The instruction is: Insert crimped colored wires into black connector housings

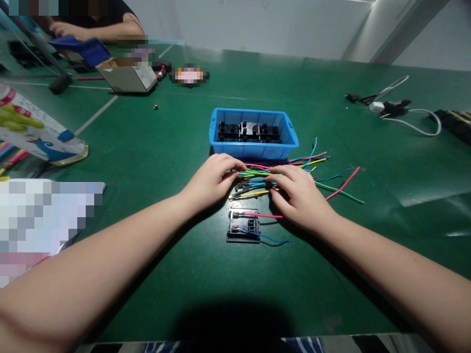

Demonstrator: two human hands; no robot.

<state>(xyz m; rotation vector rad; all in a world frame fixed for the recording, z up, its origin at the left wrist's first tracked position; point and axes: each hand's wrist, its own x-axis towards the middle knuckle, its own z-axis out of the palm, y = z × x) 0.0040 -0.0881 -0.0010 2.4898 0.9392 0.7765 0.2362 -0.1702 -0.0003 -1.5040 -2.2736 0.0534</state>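
A loose bundle of coloured wires (257, 172) with metal terminals at the left ends lies on the green table. At those ends, my left hand (213, 180) has its thumb and forefinger closed on the wires. My right hand (300, 196) is curled over the middle of the bundle, its fingertips gripping wires; exactly which ones is hidden. Just below lies a square black plastic plate (243, 236), with a red wire (263, 215) and a blue wire (265, 237) attached. Behind the bundle stands a blue bin (253, 150) holding several black plastic parts (249, 130).
Cables with a plug (377, 107) lie at the right. To the left are a printed can-like container (44, 130), blurred papers (40, 211) and an open box (128, 78). Another person's arm (110, 30) rests at the far left beside a dark blue bin (83, 51).
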